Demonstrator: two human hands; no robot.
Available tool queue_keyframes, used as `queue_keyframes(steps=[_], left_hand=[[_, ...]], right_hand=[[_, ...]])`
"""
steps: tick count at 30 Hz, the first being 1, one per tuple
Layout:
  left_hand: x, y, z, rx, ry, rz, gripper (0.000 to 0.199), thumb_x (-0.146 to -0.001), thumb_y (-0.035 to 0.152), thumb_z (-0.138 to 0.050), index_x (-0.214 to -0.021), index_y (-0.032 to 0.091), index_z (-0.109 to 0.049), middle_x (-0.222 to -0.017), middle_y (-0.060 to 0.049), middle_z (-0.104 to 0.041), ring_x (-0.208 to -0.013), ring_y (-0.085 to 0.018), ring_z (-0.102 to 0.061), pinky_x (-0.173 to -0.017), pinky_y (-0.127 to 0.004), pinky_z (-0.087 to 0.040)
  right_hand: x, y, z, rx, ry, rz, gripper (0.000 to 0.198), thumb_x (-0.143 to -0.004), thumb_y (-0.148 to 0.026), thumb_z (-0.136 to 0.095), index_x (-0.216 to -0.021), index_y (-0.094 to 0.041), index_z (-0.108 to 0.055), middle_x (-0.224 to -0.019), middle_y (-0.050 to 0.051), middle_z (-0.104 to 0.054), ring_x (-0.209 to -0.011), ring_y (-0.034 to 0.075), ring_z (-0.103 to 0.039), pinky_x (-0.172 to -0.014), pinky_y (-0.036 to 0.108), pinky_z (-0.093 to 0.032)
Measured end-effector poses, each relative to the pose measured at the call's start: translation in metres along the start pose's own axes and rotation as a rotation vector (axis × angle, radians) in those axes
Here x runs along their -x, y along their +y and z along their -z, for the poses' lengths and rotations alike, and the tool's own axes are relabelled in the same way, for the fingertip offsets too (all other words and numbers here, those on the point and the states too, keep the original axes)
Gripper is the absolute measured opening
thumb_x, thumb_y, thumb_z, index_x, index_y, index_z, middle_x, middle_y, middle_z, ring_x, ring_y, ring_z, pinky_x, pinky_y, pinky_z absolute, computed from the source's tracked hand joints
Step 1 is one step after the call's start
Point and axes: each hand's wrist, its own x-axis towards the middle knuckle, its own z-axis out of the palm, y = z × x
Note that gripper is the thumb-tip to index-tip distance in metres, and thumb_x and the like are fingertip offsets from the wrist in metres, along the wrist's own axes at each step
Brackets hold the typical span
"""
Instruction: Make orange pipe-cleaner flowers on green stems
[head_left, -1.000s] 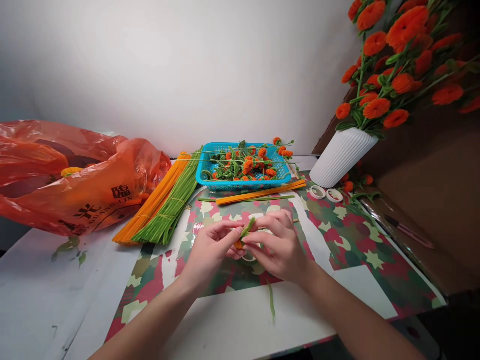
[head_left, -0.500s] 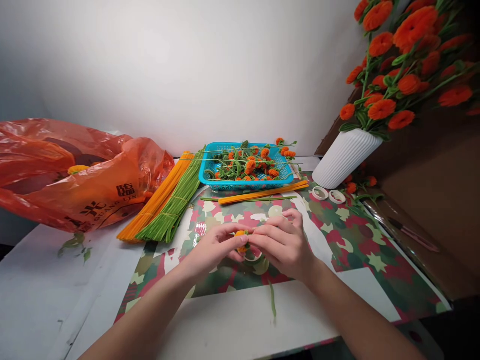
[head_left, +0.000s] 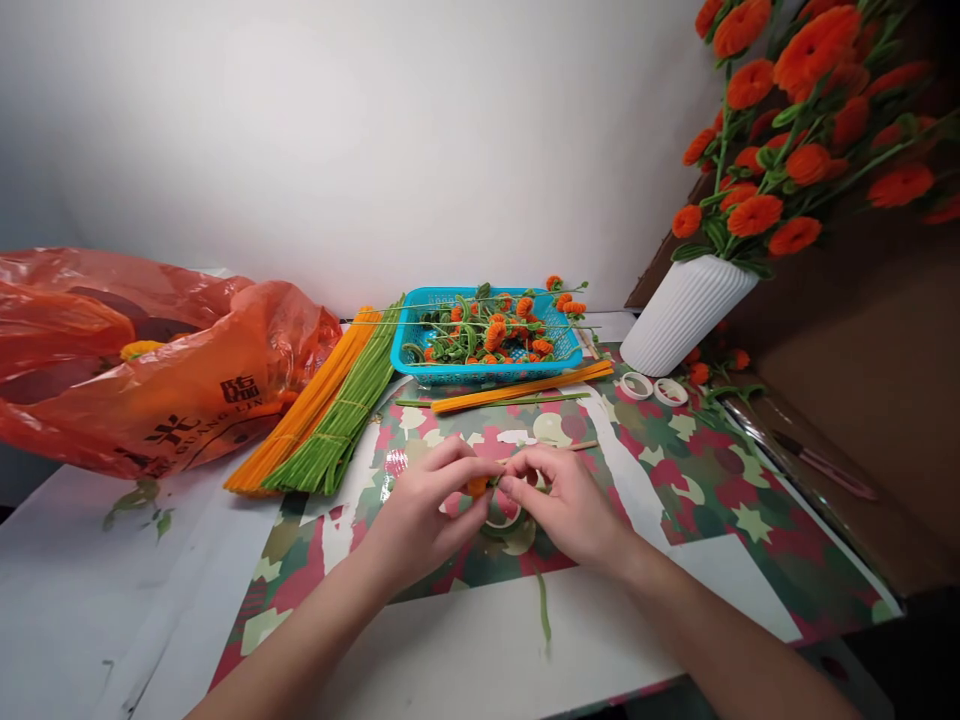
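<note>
My left hand (head_left: pixel 427 505) is closed around a small orange-yellow pipe-cleaner flower (head_left: pixel 478 487), largely hidden by the fingers. My right hand (head_left: pixel 566 505) pinches at the green stem end of that flower, its fingertips meeting those of the left. A thin pale stem (head_left: pixel 581 446) sticks out to the right behind my right hand. Beneath both hands lies a white ring-shaped roll (head_left: pixel 506 520), partly covered. A loose green strip (head_left: pixel 543 610) lies on the white surface nearer to me.
Behind stands a blue basket (head_left: pixel 487 374) of small orange flowers. Orange pipe cleaners (head_left: pixel 525 386) lie before it, with green bundles (head_left: pixel 330 425) to the left. An orange plastic bag (head_left: pixel 172 370) lies far left. At right are a white vase (head_left: pixel 686 315), tape rolls (head_left: pixel 636 386) and a cutter (head_left: pixel 825 465).
My right hand's fingers have curled into a pinch, and the left hand has turned over the flower. The pale stem now shows at the right. The view has shifted slightly.
</note>
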Motion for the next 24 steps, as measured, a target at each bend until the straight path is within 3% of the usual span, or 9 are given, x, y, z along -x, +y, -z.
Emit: queue_keyframes(steps=[5, 7, 9, 11, 13, 15, 17, 20, 24], left_hand=[[0.003, -0.007, 0.003, -0.317, 0.065, -0.454, 0.028, -0.085, 0.004, -0.054, -0.106, 0.019, -0.065, -0.076, -0.004, -0.059, -0.07, -0.016, -0.058, -0.059, -0.026, -0.049], [0.003, -0.008, 0.005, -0.347, 0.076, -0.544, 0.026, -0.084, 0.005, -0.056, -0.104, 0.02, -0.065, -0.072, -0.003, -0.059, -0.072, -0.018, -0.059, -0.059, -0.027, -0.048], [0.003, -0.007, 0.005, -0.298, 0.104, -0.513, 0.028, -0.084, 0.005, -0.056, -0.103, 0.022, -0.066, -0.074, -0.002, -0.06, -0.072, -0.017, -0.059, -0.061, -0.027, -0.049], [0.002, -0.005, 0.004, -0.18, 0.136, -0.345, 0.03, -0.084, 0.005, -0.055, -0.104, 0.023, -0.066, -0.081, -0.003, -0.061, -0.07, -0.014, -0.059, -0.063, -0.026, -0.051], [0.001, -0.003, 0.002, -0.043, 0.114, -0.086, 0.023, -0.084, 0.01, -0.057, -0.101, 0.022, -0.067, -0.082, -0.003, -0.061, -0.071, -0.014, -0.06, -0.062, -0.025, -0.052], [-0.001, 0.0, 0.001, 0.098, 0.068, 0.162, 0.018, -0.084, 0.017, -0.059, -0.098, 0.022, -0.068, -0.084, -0.004, -0.063, -0.075, -0.015, -0.061, -0.059, -0.023, -0.052], [-0.003, 0.001, 0.001, 0.216, 0.034, 0.328, 0.014, -0.083, 0.022, -0.06, -0.094, 0.02, -0.069, -0.085, -0.004, -0.065, -0.077, -0.016, -0.062, -0.058, -0.022, -0.053], [-0.005, 0.002, 0.001, 0.294, -0.009, 0.421, 0.011, -0.08, 0.024, -0.062, -0.088, 0.019, -0.069, -0.079, -0.002, -0.064, -0.07, -0.014, -0.059, -0.056, -0.021, -0.051], [-0.004, 0.003, -0.001, 0.23, -0.031, 0.371, 0.011, -0.08, 0.022, -0.061, -0.088, 0.019, -0.068, -0.077, -0.002, -0.062, -0.069, -0.015, -0.058, -0.052, -0.02, -0.049]], right_hand=[[-0.005, 0.003, 0.006, -0.641, -0.302, -0.457, 0.017, -0.074, -0.026, -0.066, -0.064, -0.015, -0.058, -0.063, -0.001, -0.052, -0.057, 0.009, -0.044, -0.048, 0.021, -0.028], [-0.006, 0.006, 0.006, -0.842, -0.409, -0.602, 0.017, -0.068, -0.027, -0.07, -0.065, -0.015, -0.058, -0.062, -0.001, -0.049, -0.057, 0.009, -0.042, -0.045, 0.019, -0.023], [-0.005, 0.006, 0.005, -0.902, -0.456, -0.633, 0.018, -0.069, -0.03, -0.07, -0.07, -0.015, -0.059, -0.063, -0.001, -0.05, -0.056, 0.009, -0.043, -0.045, 0.019, -0.025], [-0.003, 0.004, 0.004, -0.744, -0.321, -0.481, 0.018, -0.075, -0.033, -0.067, -0.074, -0.016, -0.061, -0.066, 0.0, -0.055, -0.058, 0.011, -0.047, -0.05, 0.022, -0.033], [-0.001, 0.0, 0.003, -0.403, -0.057, -0.155, 0.012, -0.078, -0.029, -0.064, -0.08, -0.017, -0.064, -0.076, 0.003, -0.063, -0.07, 0.015, -0.056, -0.064, 0.029, -0.041], [0.001, -0.001, 0.004, 0.011, 0.144, 0.206, 0.01, -0.077, -0.022, -0.066, -0.087, -0.019, -0.066, -0.088, 0.004, -0.069, -0.085, 0.019, -0.058, -0.078, 0.035, -0.04], [0.002, 0.0, 0.005, 0.365, 0.197, 0.452, 0.012, -0.079, -0.019, -0.065, -0.091, -0.021, -0.067, -0.09, 0.004, -0.07, -0.087, 0.021, -0.057, -0.079, 0.037, -0.035], [0.002, 0.005, 0.003, 0.633, 0.188, 0.572, 0.01, -0.088, -0.02, -0.057, -0.089, -0.02, -0.067, -0.086, 0.004, -0.07, -0.082, 0.02, -0.055, -0.074, 0.037, -0.031], [0.0, 0.009, -0.003, 0.534, 0.143, 0.45, 0.017, -0.091, -0.016, -0.051, -0.082, -0.018, -0.065, -0.08, 0.004, -0.068, -0.079, 0.018, -0.055, -0.073, 0.035, -0.034]])
